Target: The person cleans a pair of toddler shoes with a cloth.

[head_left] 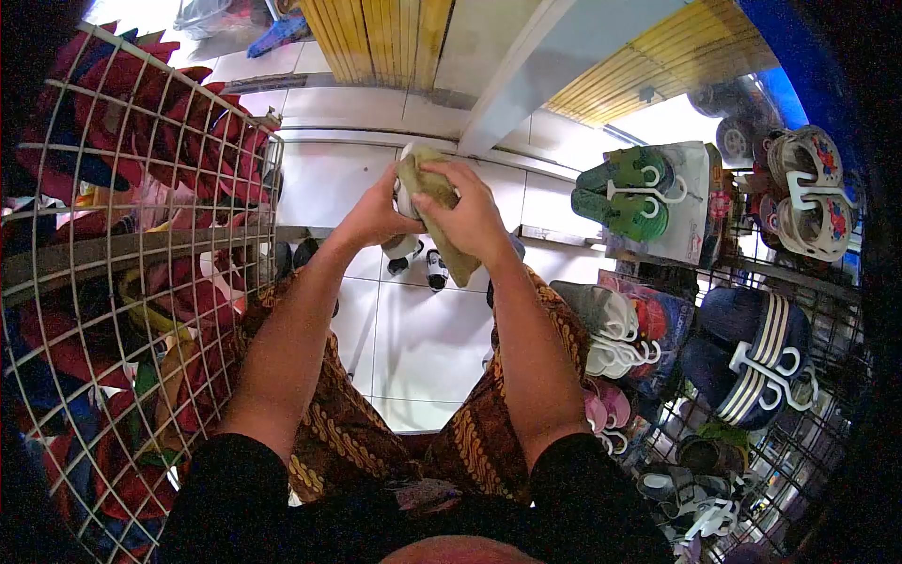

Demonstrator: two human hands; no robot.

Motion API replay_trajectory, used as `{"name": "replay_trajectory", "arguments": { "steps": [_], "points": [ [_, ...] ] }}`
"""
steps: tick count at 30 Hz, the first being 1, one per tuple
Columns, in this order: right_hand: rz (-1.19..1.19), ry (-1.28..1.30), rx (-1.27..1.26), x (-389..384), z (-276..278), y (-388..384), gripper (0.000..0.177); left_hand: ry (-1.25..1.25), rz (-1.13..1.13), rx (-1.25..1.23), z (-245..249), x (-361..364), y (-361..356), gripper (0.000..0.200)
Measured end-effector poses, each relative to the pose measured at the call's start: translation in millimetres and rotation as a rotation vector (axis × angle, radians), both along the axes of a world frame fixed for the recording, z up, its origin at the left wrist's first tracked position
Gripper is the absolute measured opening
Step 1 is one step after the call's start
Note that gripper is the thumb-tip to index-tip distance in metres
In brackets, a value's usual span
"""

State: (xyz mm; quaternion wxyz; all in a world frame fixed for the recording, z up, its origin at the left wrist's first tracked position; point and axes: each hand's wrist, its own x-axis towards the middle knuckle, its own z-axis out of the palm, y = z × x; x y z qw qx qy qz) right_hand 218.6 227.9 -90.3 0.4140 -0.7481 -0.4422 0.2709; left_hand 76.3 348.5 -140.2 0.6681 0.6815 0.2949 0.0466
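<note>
In the middle of the view, my left hand (376,211) is wrapped round a whitish object (404,200), mostly hidden by fingers and fabric; I cannot make out its kind. An olive-beige cloth (453,252) lies over it and hangs down on the right side. My right hand (468,209) grips this cloth and presses it against the whitish object. Both hands are close together above the white tiled floor (376,320). Just below them, small black-and-white items (436,268) show near the floor, too small to name.
A white wire grid (141,240) with red and dark goods behind it stands on the left. At right, a dark rack holds green sandals (625,193), navy striped slides (747,357) and white flowered sandals (813,197) on hangers. A glass panel (517,85) crosses ahead.
</note>
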Motion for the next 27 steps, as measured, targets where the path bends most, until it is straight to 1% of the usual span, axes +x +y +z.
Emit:
{"name": "replay_trajectory", "arguments": {
  "steps": [1, 3, 4, 7, 8, 9, 11, 12, 14, 16, 17, 18, 19, 21, 22, 25, 26, 27],
  "points": [
    [-0.05, -0.02, -0.031, 1, -2, 0, 0.044, 0.045, -0.057, 0.028, 9, 0, -2, 0.103],
    [-0.181, 0.038, -0.07, 16, -5, 0, 0.045, 0.135, -0.176, 0.092, 25, 1, -10, 0.103],
    [-0.242, 0.067, -0.09, 20, -7, 0, 0.045, 0.08, -0.216, 0.139, 23, 3, -14, 0.105],
    [-0.143, 0.079, 0.005, 11, -4, -1, 0.045, 0.094, -0.137, 0.138, 14, 5, -16, 0.104],
    [-0.032, -0.008, 0.034, 6, -13, 0, 0.045, 0.115, -0.032, -0.013, 3, 4, -12, 0.102],
    [0.063, 0.023, 0.051, 0, -7, 0, 0.046, 0.076, -0.02, 0.034, 3, 4, -8, 0.102],
    [0.021, -0.049, 0.037, -1, -13, 3, 0.046, 0.005, 0.002, 0.127, 1, 2, -4, 0.101],
    [-0.06, 0.007, 0.031, 2, -15, 2, 0.046, 0.013, -0.025, -0.048, 16, 2, -5, 0.1],
    [-0.216, 0.118, 0.028, 13, -17, 4, 0.046, -0.023, -0.072, 0.083, 12, 3, -8, 0.1],
    [-0.221, 0.164, 0.032, 11, -28, 6, 0.046, -0.047, -0.09, 0.199, 17, 1, -10, 0.101],
    [-0.228, 0.185, 0.035, 12, -33, 6, 0.046, 0.0, -0.041, 0.144, 20, 0, -8, 0.101],
    [-0.14, 0.103, 0.065, 4, -25, 5, 0.046, 0.045, 0.005, 0.087, 23, 0, -6, 0.101],
    [-0.093, 0.085, 0.068, 1, -19, 6, 0.046, 0.089, 0.051, 0.03, 23, 0, -4, 0.102],
    [-0.001, 0.056, 0.071, -3, -12, 4, 0.047, 0.062, 0.045, 0.024, 20, 0, 0, 0.102],
    [-0.061, 0.014, 0.045, 2, -18, 5, 0.05, 0.048, 0.044, 0.021, 17, -1, 0, 0.102],
    [-0.313, 0.131, 0.049, 12, -18, 8, 0.054, -0.127, 0.017, 0.143, 5, 5, -10, 0.102],
    [-0.288, 0.15, 0.063, 13, -25, 9, 0.056, -0.149, 0.023, 0.142, 2, 5, -11, 0.1],
    [-0.198, 0.103, 0.06, 9, -21, 8, 0.057, -0.106, 0.054, 0.102, 5, 5, -8, 0.099]
  ]
}}
